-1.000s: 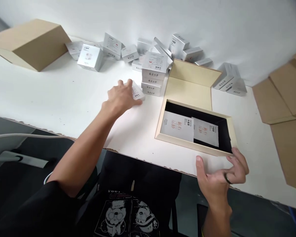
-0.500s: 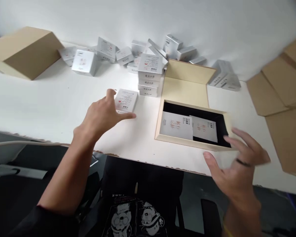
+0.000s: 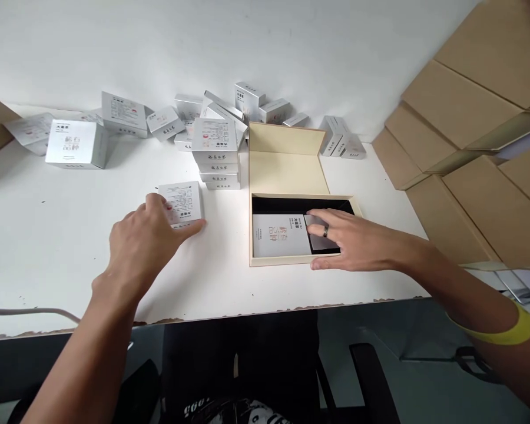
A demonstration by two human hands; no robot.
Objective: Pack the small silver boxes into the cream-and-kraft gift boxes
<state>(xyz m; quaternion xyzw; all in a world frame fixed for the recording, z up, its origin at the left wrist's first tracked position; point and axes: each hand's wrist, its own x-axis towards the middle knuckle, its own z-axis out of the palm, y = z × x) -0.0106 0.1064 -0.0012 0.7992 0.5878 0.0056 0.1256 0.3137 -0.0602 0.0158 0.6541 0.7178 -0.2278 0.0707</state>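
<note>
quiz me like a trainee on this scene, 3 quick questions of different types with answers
1. True or false: the cream box has its lid open.
2. Which thing is nearest the left hand?
A) the stack
B) the lone silver carton
C) the brown cardboard
3. On which hand is the ring?

Key:
1. True
2. B
3. The right hand
</note>
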